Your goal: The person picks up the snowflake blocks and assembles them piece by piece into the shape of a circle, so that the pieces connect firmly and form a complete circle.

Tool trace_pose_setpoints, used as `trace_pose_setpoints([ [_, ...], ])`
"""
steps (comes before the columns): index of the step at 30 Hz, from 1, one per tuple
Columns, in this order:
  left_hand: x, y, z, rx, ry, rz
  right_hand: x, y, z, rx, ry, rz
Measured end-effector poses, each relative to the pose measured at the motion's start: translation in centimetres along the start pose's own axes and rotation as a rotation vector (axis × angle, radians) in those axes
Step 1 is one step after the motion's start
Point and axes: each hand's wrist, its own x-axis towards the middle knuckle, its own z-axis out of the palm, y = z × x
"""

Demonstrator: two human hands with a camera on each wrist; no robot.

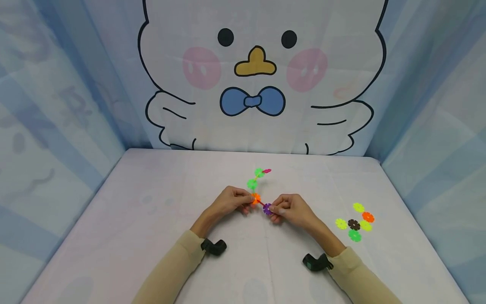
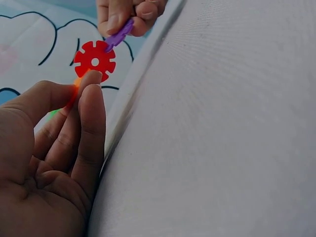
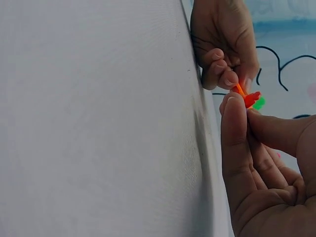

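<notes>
Both hands hold a chain of notched plastic discs above the white table. My left hand [image 1: 236, 199] pinches an orange disc [image 1: 257, 196] between thumb and fingertips. Slotted onto that is a red disc [image 2: 95, 51], its face turned to the left wrist view. At the chain's near end my right hand [image 1: 292, 209] pinches a purple disc [image 1: 266, 208], which meets the red one's edge. Beyond the orange disc the chain runs away through a green disc [image 1: 252, 184], a thin yellow one, another green disc [image 1: 259, 172] and a pink disc [image 1: 267, 171] at the tip. In the right wrist view, fingers hide the purple disc.
Several loose discs lie grouped on the table [image 1: 167, 253] to the right: yellow [image 1: 358, 207], orange [image 1: 368, 217], dark brown [image 1: 354, 224] and green [image 1: 355, 235] among them. A backdrop curtain [image 1: 254, 131] with a cartoon figure stands behind the table, and patterned curtains flank both sides.
</notes>
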Motion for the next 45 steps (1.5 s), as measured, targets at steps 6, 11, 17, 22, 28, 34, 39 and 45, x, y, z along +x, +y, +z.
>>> trace_pose_setpoints([
  [6,0.1,0.1,0.1,-0.008,0.0,-0.01,0.0,0.1,0.0,0.005,0.003,-0.005],
  [11,0.0,0.0,0.0,-0.009,0.0,-0.005,0.0,0.1,0.1,0.013,-0.004,-0.015],
  [17,0.0,0.1,0.0,-0.003,0.0,-0.009,0.1,0.1,0.1,0.028,-0.009,-0.025],
  [22,0.1,0.0,0.1,-0.009,-0.007,-0.011,0.0,0.1,0.0,0.035,-0.01,-0.015],
  [28,0.1,0.0,0.1,-0.009,0.001,-0.007,0.0,0.0,0.1,0.056,0.036,0.012],
  [34,0.0,0.2,0.0,0.014,-0.046,0.003,-0.1,-0.2,0.1,0.014,0.135,0.031],
  [39,-0.2,0.4,0.1,0.083,-0.099,0.004,-0.2,-0.4,0.3,0.065,0.146,0.034],
  [45,-0.2,0.6,0.4,0.13,-0.101,-0.006,-0.1,-0.3,1.1,0.155,0.101,0.035],
])
